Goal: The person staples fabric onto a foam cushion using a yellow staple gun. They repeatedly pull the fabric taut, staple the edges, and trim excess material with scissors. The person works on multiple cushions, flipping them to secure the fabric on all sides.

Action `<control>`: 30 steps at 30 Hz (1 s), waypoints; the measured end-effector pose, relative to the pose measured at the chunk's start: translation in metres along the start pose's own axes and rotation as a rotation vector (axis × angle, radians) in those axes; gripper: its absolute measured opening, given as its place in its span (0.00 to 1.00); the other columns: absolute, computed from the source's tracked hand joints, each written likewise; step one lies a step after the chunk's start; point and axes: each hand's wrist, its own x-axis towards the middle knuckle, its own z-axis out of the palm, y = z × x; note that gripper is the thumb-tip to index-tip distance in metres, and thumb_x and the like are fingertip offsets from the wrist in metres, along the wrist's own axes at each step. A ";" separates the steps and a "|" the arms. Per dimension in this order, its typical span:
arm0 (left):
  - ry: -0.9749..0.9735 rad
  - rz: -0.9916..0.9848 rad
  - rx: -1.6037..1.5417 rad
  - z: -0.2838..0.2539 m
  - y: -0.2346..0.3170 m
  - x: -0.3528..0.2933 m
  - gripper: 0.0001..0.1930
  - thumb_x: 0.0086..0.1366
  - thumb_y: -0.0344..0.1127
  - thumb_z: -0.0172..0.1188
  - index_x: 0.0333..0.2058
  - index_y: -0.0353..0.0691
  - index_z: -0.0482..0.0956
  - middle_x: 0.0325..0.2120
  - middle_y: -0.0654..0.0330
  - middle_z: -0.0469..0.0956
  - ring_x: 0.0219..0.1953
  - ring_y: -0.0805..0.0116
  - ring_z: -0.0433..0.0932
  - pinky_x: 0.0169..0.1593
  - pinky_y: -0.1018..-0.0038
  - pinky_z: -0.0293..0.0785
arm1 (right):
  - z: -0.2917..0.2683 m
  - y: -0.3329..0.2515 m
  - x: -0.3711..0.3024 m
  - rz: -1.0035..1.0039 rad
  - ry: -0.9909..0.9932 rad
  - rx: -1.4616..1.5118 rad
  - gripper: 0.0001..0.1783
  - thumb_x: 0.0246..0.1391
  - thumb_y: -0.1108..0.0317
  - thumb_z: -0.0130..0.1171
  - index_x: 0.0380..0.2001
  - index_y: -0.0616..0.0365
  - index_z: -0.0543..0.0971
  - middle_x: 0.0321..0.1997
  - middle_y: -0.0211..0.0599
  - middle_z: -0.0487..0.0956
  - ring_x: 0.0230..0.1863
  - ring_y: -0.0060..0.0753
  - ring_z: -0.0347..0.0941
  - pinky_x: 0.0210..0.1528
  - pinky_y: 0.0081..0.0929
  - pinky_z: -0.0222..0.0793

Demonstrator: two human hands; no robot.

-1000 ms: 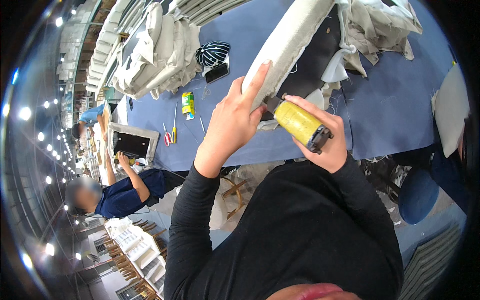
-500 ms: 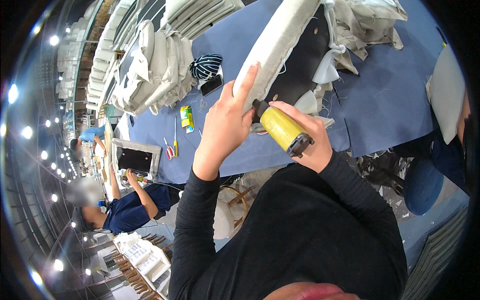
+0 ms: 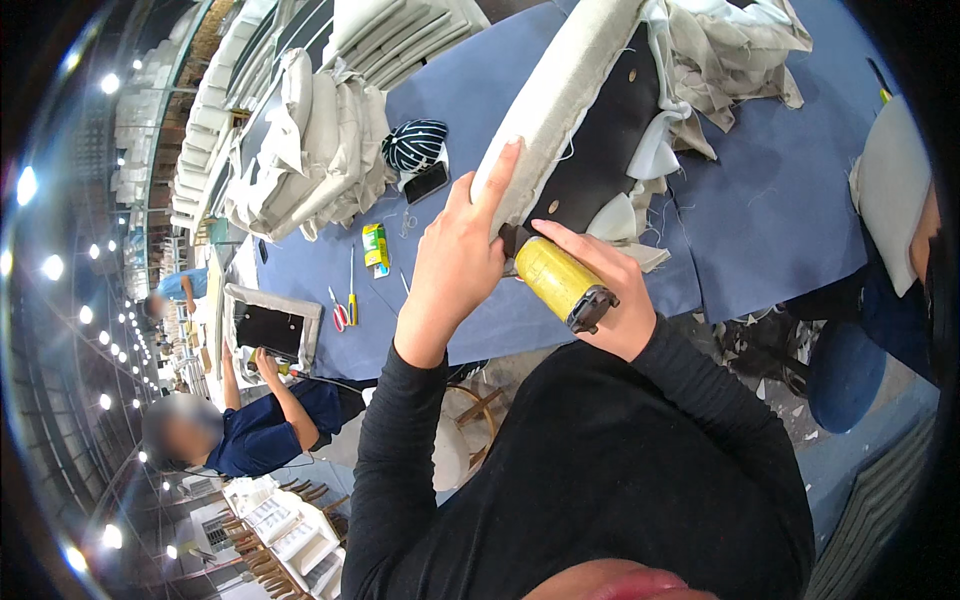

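A padded panel [image 3: 545, 110] with a beige fabric border and a dark backing lies on the blue-covered table. My left hand [image 3: 450, 265] grips its near end, index finger stretched along the border and thumb by the fabric's inner edge. In my right hand [image 3: 625, 305] is a yellow staple gun [image 3: 555, 275], its dark nose against the panel's near corner beside my left thumb. The nose's exact contact is partly hidden. White lining and loose beige fabric [image 3: 655, 140] hang out along the panel's right side.
Left of my hands lie red-handled scissors [image 3: 339, 313], a yellow-handled screwdriver [image 3: 352, 300], a yellow-green box [image 3: 375, 248], a phone [image 3: 427, 183] and a striped cap [image 3: 413, 145]. Stacked covers [image 3: 310, 150] stand beyond. A co-worker [image 3: 270, 420] handles another panel [image 3: 270, 325]. A blue stool [image 3: 846, 375] stands right.
The staple gun's nose has shifted slightly nearer to me along the panel's edge. My left hand keeps its hold. The whole view has tilted a little.
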 end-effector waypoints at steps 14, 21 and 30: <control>-0.096 0.119 -0.216 -0.009 -0.023 -0.005 0.51 0.60 0.19 0.64 0.83 0.55 0.60 0.77 0.31 0.61 0.74 0.27 0.68 0.75 0.52 0.68 | -0.004 0.002 0.004 0.006 0.009 0.028 0.40 0.51 0.79 0.73 0.70 0.59 0.78 0.61 0.49 0.87 0.56 0.50 0.88 0.59 0.37 0.81; -0.098 0.065 -0.193 -0.013 -0.014 -0.009 0.54 0.58 0.16 0.62 0.82 0.58 0.60 0.77 0.31 0.61 0.74 0.26 0.68 0.74 0.50 0.70 | 0.002 -0.001 -0.005 0.004 -0.031 0.056 0.41 0.54 0.74 0.75 0.73 0.57 0.76 0.65 0.49 0.86 0.59 0.50 0.87 0.61 0.38 0.81; -0.086 0.095 -0.135 -0.009 -0.007 -0.008 0.56 0.55 0.16 0.62 0.83 0.59 0.59 0.76 0.28 0.60 0.73 0.25 0.68 0.74 0.50 0.71 | 0.008 0.000 -0.005 0.047 -0.050 0.004 0.41 0.54 0.74 0.74 0.73 0.56 0.76 0.61 0.50 0.87 0.56 0.52 0.88 0.58 0.37 0.83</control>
